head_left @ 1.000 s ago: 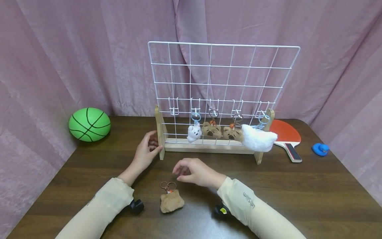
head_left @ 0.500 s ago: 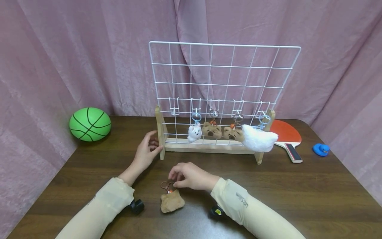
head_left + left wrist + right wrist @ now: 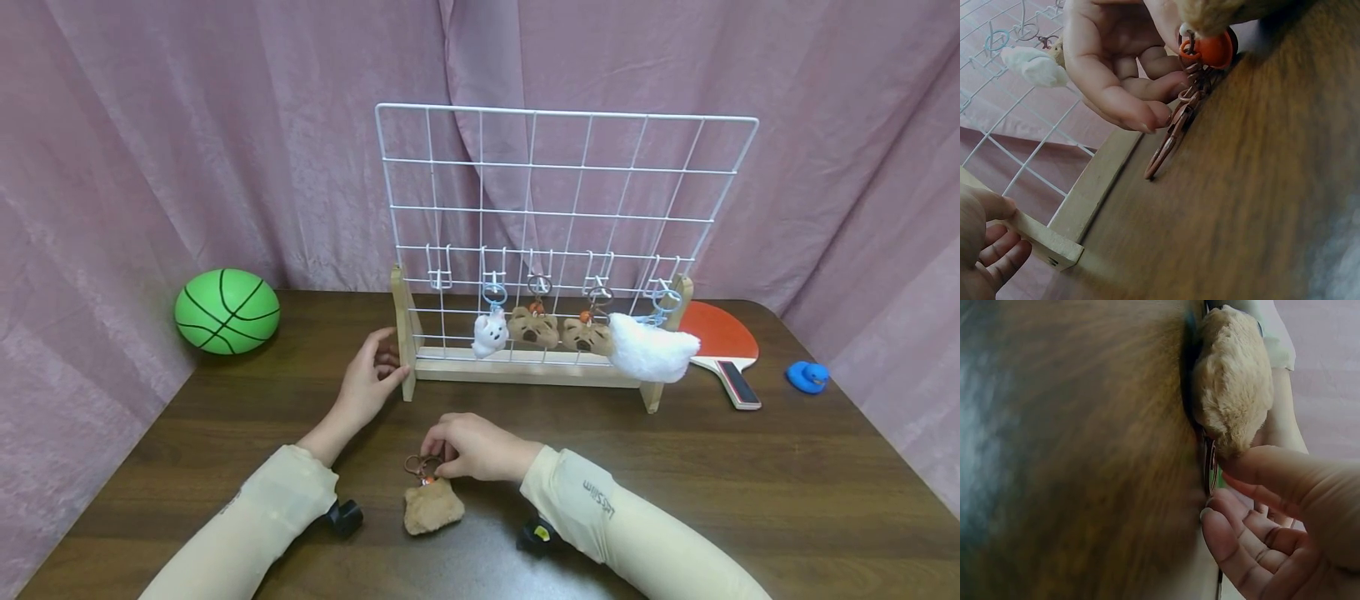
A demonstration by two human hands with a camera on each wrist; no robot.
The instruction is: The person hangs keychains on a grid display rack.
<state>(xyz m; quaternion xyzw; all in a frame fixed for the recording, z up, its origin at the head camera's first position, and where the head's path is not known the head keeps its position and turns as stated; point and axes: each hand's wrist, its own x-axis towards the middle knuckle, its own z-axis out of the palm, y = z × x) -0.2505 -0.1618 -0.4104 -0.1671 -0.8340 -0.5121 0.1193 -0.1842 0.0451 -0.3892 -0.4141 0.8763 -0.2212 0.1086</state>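
A furry tan plush keychain lies on the table, its copper ring and orange bell toward the rack. At the ring, my right hand has loosely bent fingers, fingertips right at the chain; in the right wrist view a gap shows between thumb and fingers. My left hand holds the left wooden leg of the white wire grid rack, thumb at its front edge, other fingertips partly hidden. White hooks carry a white plush, two brown bear plushes and a fluffy white charm.
The leftmost hook carries no charm. A green ball sits at the back left. On the right lie a red table tennis bat and a blue rubber duck. Pink curtains hang behind the table.
My right hand has moved left and toward the near side, down to the keychain's ring. The left hand stays at the rack's leg, and the keychain has not moved.
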